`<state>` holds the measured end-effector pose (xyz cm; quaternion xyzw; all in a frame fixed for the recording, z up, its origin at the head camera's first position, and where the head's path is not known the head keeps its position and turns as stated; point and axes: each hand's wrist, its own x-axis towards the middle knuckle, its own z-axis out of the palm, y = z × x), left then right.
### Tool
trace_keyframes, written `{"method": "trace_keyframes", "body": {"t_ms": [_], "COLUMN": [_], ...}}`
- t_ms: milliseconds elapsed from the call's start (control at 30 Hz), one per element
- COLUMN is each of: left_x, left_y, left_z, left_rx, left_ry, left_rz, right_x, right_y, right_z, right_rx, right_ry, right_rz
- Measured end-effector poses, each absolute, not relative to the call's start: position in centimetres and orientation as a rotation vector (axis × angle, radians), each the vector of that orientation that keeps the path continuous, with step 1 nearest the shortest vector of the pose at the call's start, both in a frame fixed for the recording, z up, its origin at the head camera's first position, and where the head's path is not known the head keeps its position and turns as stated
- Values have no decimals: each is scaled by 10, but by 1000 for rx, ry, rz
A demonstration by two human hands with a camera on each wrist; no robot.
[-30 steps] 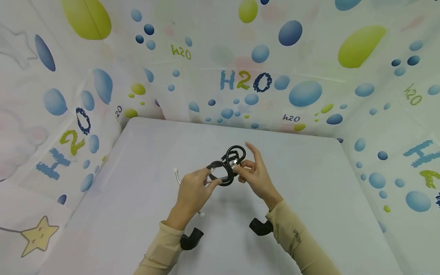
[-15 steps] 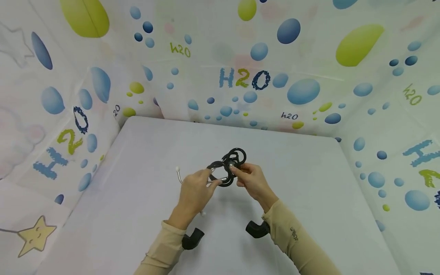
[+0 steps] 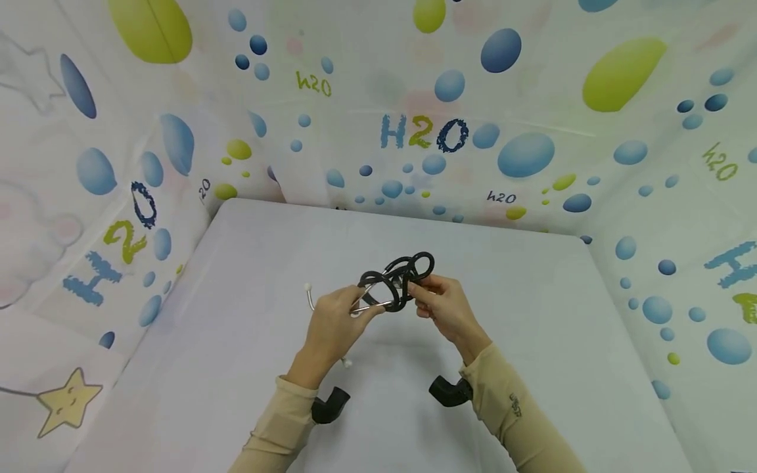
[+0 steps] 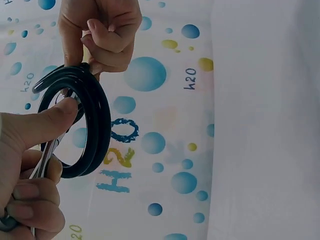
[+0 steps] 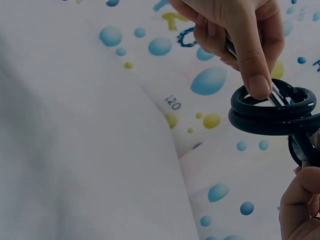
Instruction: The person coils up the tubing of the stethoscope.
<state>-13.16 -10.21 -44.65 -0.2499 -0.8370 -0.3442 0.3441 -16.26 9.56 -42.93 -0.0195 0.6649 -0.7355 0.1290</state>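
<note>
A stethoscope with coiled black tubing point(image 3: 408, 266) is held up over the table between both hands in the head view. My left hand point(image 3: 334, 322) grips its metal ear tubes point(image 3: 371, 307); in the left wrist view the thumb presses on the metal beside the black loops point(image 4: 102, 120). One pale ear tip point(image 3: 308, 287) sticks out left of that hand, another point(image 3: 346, 362) below it. On the other side, my right hand point(image 3: 447, 309) pinches the far end of the coil near the chest piece, which the fingers and tubing mostly hide. The right wrist view shows the stacked loops point(image 5: 272, 117) between the hands.
A white table point(image 3: 266, 249) lies below, with its far edge against a white wall sheet point(image 3: 349, 52) printed with blue and green drops. Black curved pieces point(image 3: 331, 405) sit at both sleeve cuffs. Similar printed sheets stand left and right.
The right index finger, raised one second ago, has folded down onto the tubing. The coil's far end has shifted right with the right hand. The left hand keeps its grip on the ear tubes.
</note>
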Motion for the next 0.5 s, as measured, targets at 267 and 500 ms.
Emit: {"method": "trace_keyframes", "body": {"t_ms": [267, 500], "left_x": [-134, -133], "left_y": [-104, -104], "left_z": [-447, -445], "left_rx": [-633, -595], "left_ry": [-2196, -2288], "left_rz": [-946, -1037], "right_x": [-161, -160], "right_y": [95, 90], "right_z": [-432, -439], "right_rx": [-49, -202], "right_ry": [1872, 1977], "right_rz": [-2197, -2300]}}
